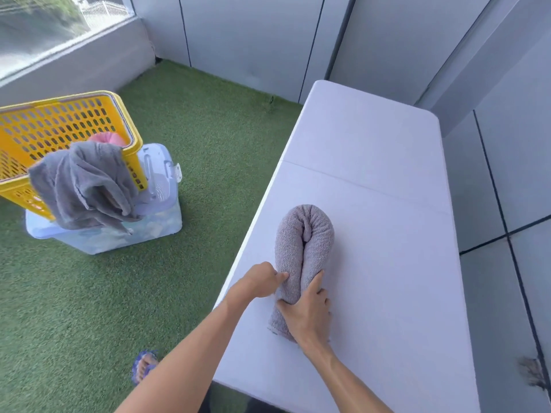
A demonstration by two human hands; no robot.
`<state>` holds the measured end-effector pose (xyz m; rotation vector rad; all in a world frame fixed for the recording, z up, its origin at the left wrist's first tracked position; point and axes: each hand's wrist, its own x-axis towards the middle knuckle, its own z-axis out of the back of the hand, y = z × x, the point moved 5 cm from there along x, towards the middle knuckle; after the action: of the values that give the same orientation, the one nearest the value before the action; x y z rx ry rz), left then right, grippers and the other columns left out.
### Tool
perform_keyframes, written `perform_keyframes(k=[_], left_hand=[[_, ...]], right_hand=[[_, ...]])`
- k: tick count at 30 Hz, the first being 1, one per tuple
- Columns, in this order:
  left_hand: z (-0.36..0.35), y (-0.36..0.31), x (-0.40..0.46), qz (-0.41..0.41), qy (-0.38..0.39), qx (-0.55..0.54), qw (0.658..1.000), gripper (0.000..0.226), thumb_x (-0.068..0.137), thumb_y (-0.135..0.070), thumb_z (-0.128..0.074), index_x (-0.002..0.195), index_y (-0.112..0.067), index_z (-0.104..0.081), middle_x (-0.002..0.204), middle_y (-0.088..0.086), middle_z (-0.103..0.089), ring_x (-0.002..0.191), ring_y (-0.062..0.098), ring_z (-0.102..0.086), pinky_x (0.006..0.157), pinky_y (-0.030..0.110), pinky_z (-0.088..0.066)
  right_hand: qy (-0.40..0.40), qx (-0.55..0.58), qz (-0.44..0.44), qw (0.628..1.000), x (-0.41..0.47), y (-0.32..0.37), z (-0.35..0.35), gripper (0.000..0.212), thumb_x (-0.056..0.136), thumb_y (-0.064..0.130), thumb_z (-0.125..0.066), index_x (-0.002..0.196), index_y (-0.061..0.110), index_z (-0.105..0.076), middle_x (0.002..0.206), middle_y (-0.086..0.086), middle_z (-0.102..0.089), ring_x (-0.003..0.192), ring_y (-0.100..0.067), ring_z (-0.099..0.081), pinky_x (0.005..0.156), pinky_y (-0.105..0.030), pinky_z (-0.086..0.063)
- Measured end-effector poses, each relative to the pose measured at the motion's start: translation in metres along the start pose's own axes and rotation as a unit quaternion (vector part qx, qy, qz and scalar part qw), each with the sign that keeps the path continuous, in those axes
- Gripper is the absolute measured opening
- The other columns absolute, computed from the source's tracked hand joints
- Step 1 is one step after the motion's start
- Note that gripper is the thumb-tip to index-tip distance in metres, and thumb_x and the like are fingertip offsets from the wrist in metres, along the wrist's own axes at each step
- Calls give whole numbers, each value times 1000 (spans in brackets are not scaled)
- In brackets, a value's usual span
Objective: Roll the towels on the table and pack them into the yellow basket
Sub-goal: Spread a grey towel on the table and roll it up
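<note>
The worktop [372,162] lies bare beyond the folded towel [302,234] and to its right. A grey towel [86,183] draped over the yellow basket [59,126] rim partly blocks its mouth.

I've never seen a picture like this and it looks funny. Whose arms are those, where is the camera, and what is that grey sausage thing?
The camera sits on a person's head and looks down, so you see their own arms. The sausage is a grey towel, rolled up and bent double on the white table. The right hand grips its near end, and the left hand pinches its side. On the grass to the left, a yellow basket rests tilted on a clear plastic box, with a darker grey towel hanging over its edge and something pink inside.
</note>
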<state>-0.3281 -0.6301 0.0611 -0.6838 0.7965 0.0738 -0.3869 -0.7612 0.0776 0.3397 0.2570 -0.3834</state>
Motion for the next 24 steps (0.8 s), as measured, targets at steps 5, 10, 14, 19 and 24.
perform_keyframes(k=[5,10,14,19,24], left_hand=[[89,91,-10,4,-106,-5,994,53,96,-56,-34,74,-11,-51,82,10,-60,85,31,-61,74,36,-46],[213,215,-50,42,-253,52,965,49,97,-54,-34,122,-16,-49,122,6,-55,114,30,-52,93,45,-40],[316,314,-77,85,-345,49,933,45,97,-49,-39,129,-17,-47,123,5,-53,117,31,-50,91,45,-42],[405,412,-87,119,-411,32,903,39,96,-45,-42,123,-18,-50,123,6,-54,116,29,-51,91,43,-42],[489,491,-61,141,-463,26,875,44,95,-47,-43,128,-19,-53,122,4,-56,116,27,-52,89,42,-44]], right_hand=[[5,70,61,996,4,120,-32,112,64,61,-68,148,14,-10,115,-12,-56,102,-32,-58,76,-39,-50],[75,115,144,980,-7,273,-78,108,60,58,-67,147,24,-12,124,-6,-55,106,-27,-57,76,-37,-50],[139,114,200,963,-20,390,-109,107,59,57,-64,147,33,-8,126,-1,-49,109,-23,-52,79,-38,-50],[153,79,269,948,-5,515,-132,108,54,58,-62,146,36,-10,118,1,-52,107,-23,-53,78,-38,-50],[139,1,362,922,56,649,-145,109,59,51,-62,150,33,-6,130,-2,-51,112,-25,-54,74,-37,-48]])
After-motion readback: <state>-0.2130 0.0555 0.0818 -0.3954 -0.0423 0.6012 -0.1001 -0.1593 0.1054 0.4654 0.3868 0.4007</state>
